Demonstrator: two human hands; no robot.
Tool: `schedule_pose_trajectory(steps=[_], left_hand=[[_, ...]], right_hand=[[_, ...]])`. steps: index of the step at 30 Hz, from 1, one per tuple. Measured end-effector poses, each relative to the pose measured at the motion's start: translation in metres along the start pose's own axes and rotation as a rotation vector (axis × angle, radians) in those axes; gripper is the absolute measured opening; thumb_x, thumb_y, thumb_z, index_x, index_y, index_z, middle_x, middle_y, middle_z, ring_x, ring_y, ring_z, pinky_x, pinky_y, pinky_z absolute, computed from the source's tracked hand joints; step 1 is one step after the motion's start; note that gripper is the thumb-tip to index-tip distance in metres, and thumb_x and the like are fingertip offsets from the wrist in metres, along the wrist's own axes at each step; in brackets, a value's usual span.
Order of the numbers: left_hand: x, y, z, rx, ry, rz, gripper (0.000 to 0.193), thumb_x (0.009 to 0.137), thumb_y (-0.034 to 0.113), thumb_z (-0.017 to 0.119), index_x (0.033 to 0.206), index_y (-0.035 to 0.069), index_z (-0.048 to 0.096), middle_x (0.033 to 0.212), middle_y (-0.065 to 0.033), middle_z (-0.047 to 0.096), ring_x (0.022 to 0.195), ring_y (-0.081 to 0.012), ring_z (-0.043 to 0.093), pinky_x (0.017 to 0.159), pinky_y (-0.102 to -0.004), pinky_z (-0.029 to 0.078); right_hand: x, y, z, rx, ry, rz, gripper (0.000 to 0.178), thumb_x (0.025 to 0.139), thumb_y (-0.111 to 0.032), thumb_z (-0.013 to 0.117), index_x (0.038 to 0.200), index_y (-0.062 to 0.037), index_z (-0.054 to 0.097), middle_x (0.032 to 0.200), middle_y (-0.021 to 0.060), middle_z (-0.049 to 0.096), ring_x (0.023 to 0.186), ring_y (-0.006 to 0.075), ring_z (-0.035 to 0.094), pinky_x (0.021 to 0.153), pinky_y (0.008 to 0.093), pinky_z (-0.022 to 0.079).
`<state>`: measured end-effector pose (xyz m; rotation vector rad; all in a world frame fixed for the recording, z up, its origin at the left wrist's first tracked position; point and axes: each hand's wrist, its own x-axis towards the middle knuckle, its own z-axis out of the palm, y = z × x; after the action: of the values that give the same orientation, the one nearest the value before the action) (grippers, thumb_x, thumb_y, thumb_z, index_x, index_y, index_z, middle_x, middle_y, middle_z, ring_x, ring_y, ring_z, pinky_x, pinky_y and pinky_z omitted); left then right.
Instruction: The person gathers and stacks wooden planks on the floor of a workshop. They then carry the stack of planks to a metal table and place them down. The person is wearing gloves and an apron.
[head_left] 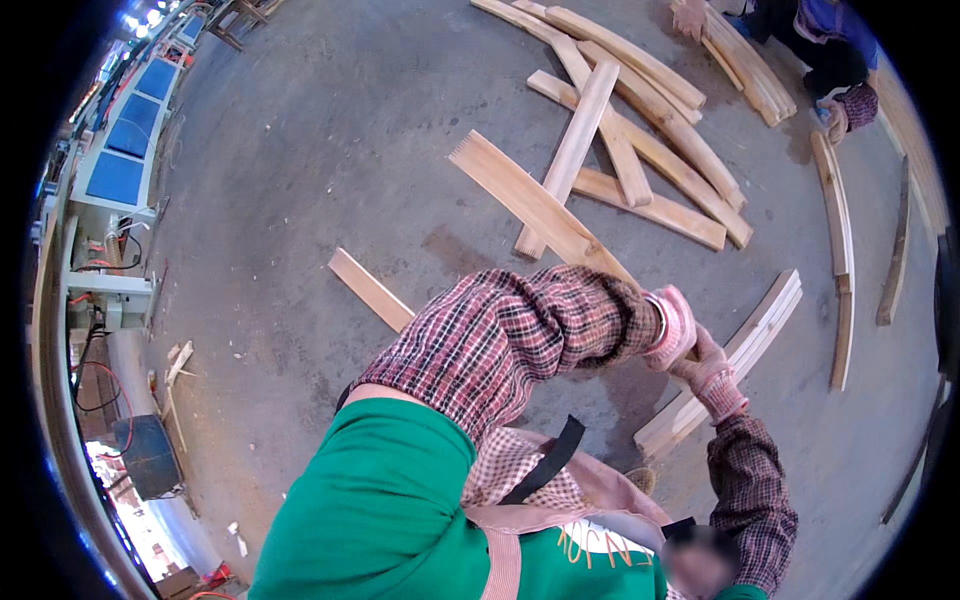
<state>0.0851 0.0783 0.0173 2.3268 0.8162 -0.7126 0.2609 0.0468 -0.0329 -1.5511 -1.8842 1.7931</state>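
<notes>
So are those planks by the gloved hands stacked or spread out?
Stacked: the planks lie flat on the floor, edges aligned in a neat bundle, beside the left hand and right hand.

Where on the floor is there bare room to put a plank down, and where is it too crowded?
Bare concrete floor lies between the blue-topped machines on the left and the plank pile. A smaller free patch lies right of the stacked boards. It is crowded at the pile and around the gloved hands.
</notes>
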Motion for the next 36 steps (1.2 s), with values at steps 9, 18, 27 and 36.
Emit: schedule_pose_trajectory(steps=[9, 18, 27, 36], left_hand=[[0.004, 0.012, 0.001, 0.027, 0.015, -0.055, 0.055, 0.078, 0.036, 0.080, 0.126, 0.012, 0.070, 0.117, -0.0121, 0.075, 0.108, -0.0277, 0.073, 0.088, -0.0425, 0.057], [-0.043, 0.000, -0.013, 0.251, 0.541, -0.078, 0.052, 0.080, 0.046, 0.076, 0.119, 0.013, 0.065, 0.122, -0.0090, 0.066, 0.114, -0.0262, 0.064, 0.097, -0.0442, 0.044], [0.009, 0.020, 0.086, -1.270, 0.433, 0.014, 0.065, 0.087, 0.049, 0.074, 0.134, 0.006, 0.063, 0.130, -0.0190, 0.066, 0.123, -0.0305, 0.062, 0.103, -0.0384, 0.050], [0.058, 0.025, 0.111, -1.553, 0.554, -0.339, 0.042, 0.086, 0.033, 0.078, 0.113, 0.001, 0.070, 0.097, -0.0085, 0.071, 0.087, -0.0190, 0.068, 0.077, -0.0357, 0.056]], right_hand=[[-0.004, 0.014, -0.004, 0.276, 0.088, 0.030, 0.083, 0.077, -0.028, 0.089, 0.145, 0.0018, 0.051, 0.132, 0.0136, 0.064, 0.119, 0.0215, 0.064, 0.103, 0.0327, 0.051], [-0.023, 0.038, -0.032, 0.353, 0.181, 0.087, 0.061, 0.080, -0.017, 0.081, 0.134, 0.0034, 0.062, 0.117, 0.0133, 0.071, 0.102, 0.0206, 0.069, 0.091, 0.0315, 0.056], [-0.055, 0.016, -0.005, 0.395, 0.374, 0.300, 0.050, 0.094, -0.036, 0.070, 0.127, 0.0012, 0.068, 0.107, 0.0091, 0.073, 0.094, 0.0170, 0.068, 0.084, 0.0308, 0.055], [-0.066, 0.048, 0.008, 0.200, 0.371, 0.195, 0.046, 0.102, -0.037, 0.060, 0.133, -0.0021, 0.064, 0.109, 0.0075, 0.071, 0.094, 0.0128, 0.064, 0.085, 0.0291, 0.054]])
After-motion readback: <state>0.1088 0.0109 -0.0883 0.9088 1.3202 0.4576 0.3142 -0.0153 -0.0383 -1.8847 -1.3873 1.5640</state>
